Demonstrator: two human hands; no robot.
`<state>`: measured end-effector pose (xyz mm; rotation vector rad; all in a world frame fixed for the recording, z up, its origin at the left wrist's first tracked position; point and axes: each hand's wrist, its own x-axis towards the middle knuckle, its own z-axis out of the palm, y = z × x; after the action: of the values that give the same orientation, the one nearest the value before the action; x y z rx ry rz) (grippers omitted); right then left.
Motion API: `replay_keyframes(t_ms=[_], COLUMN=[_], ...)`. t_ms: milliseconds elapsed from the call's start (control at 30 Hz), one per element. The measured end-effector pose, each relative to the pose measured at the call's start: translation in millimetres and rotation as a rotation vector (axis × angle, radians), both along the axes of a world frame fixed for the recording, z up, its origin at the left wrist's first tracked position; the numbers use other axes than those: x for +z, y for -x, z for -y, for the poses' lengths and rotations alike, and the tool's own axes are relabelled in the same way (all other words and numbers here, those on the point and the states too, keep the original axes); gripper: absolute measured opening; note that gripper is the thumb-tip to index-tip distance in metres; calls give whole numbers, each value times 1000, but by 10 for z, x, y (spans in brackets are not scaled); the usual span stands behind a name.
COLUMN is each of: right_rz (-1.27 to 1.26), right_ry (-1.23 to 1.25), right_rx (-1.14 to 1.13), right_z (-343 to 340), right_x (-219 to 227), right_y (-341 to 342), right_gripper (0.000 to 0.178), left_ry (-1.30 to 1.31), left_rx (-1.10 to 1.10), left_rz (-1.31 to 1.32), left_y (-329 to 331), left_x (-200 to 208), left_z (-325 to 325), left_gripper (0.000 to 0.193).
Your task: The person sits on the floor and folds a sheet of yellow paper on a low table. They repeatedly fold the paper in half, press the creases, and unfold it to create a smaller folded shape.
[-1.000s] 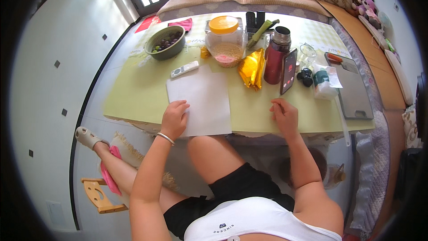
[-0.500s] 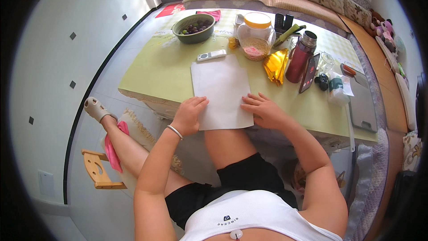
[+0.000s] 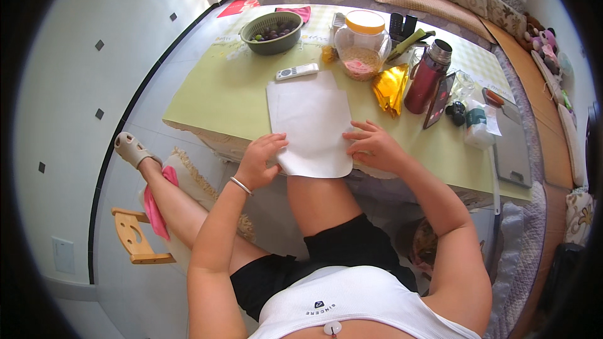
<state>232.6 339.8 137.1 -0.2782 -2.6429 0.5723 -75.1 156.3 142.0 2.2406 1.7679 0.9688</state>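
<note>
White paper sheets (image 3: 313,124) lie on the table in front of me, one shifted slightly away from the other at the far end. Their near edge hangs past the table's front edge and bends downward, above my thigh. At the sheet's left edge, my left hand (image 3: 259,158) rests with fingers stretched out and its thumb apart. My right hand (image 3: 375,147) is open at the right edge, fingers spread and fingertips touching or close to the paper. A white remote control (image 3: 297,71) lies just beyond the far end of the sheets.
On the green-covered table (image 3: 210,91) stand a basket of dark fruit (image 3: 271,41), a yellow-lidded jar (image 3: 363,44), gold foil (image 3: 391,90), a red thermos (image 3: 427,80), a propped phone (image 3: 438,102), a white bottle (image 3: 479,129) and a grey board (image 3: 512,150). A wooden stool (image 3: 139,238) is at lower left.
The near end of the top sheet now curves down, where it lay flatter before. My left thumb has come away from the paper, and my right fingers have lifted and spread.
</note>
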Motion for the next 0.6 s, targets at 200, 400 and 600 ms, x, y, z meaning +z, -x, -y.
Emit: replay_keyframes(t_ms=[200, 400, 600], right_rz=[-145, -143, -74], right_ry=[665, 633, 368], right_rx=[-322, -501, -699], right_z=[-181, -279, -243], right_x=[-53, -61, -75], right_y=[249, 493, 624], right_gripper=[18, 22, 18], left_ry=[-58, 13, -54], left_rx=[244, 550, 717], left_rz=[329, 683, 259], left_y=[72, -45, -97], left_x=[-225, -359, -363], left_z=[-181, -468, -552], left_gripper=[11, 16, 30])
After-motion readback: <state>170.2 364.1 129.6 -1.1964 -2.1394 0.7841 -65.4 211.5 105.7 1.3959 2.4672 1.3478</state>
